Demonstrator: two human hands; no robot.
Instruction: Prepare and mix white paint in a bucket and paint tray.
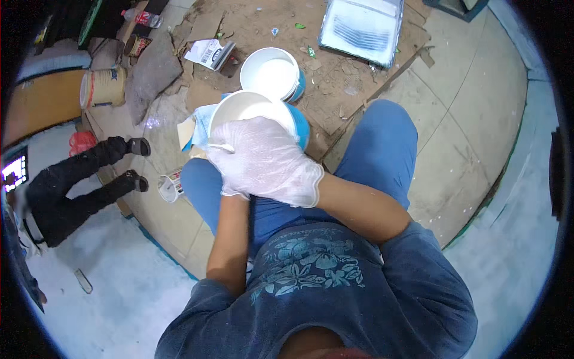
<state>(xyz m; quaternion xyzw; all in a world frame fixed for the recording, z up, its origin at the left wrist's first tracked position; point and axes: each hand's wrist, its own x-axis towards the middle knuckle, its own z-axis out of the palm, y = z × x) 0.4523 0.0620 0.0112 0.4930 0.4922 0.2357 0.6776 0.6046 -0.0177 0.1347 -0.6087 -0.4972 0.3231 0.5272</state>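
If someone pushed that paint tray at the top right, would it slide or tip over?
The paint tray would likely slide rather than tip, since it looks broad and shallow. The torn, littered cardboard beneath might make it catch. Its inside looks coated in white, so a grip there may be slippery if wet.

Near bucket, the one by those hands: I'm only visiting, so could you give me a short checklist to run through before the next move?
1. Left hand and right hand gloved: ok.
2. Near bucket lidless: ok.
3. Far bucket lidless: ok.
4. Grip of each hand: cannot tell, the two overlap.
5. Tray apart from both buckets: ok.
6. Cardboard free of scraps: not ok.
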